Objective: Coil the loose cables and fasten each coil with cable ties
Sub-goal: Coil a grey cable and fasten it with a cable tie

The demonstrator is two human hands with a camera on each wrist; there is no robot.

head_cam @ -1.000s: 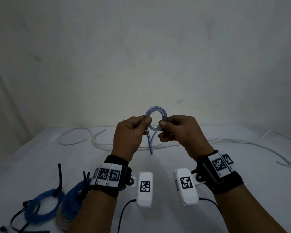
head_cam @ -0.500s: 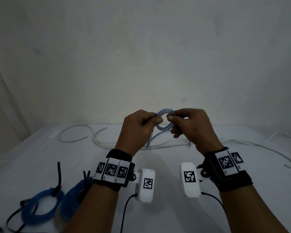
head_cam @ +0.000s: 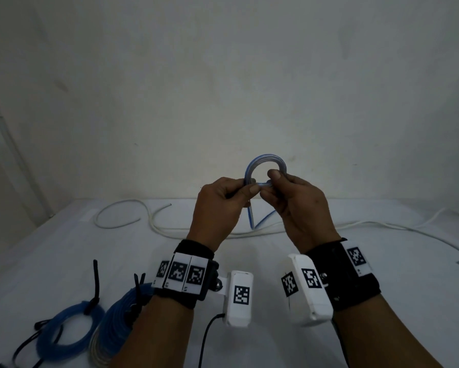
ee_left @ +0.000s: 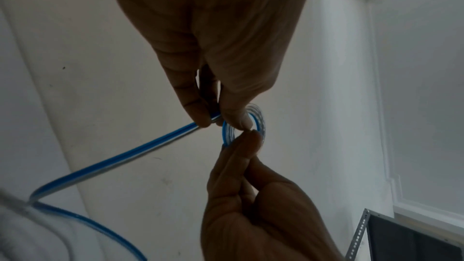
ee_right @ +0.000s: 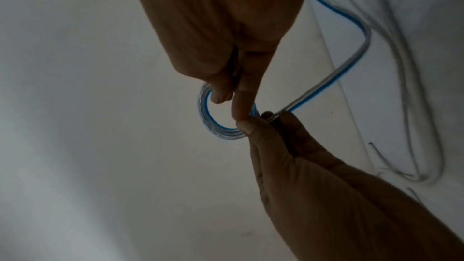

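A small coil of blue-and-clear cable (head_cam: 266,162) stands upright in the air above the white table (head_cam: 382,274). My left hand (head_cam: 245,187) pinches its lower left side between thumb and fingers. Close beside it, my right hand (head_cam: 271,179) pinches the lower right side. The cable's loose tail (head_cam: 249,216) drops from the left hand and bends back up in a V. In the left wrist view my left hand (ee_left: 218,122) nips the tail where it meets the coil (ee_left: 261,122). In the right wrist view my right hand (ee_right: 231,102) has a fingertip through the coil (ee_right: 206,120).
Two blue coils (head_cam: 69,330) (head_cam: 119,309) bound with black ties (head_cam: 95,282) lie at the table's front left. A long loose white cable (head_cam: 156,221) snakes across the back of the table and off to the right (head_cam: 408,229). A pale wall stands behind.
Both hands have risen a little and shifted right with the coil. Half a second ago the coil lay tilted flat; now it stands upright, and the hands are closer together.
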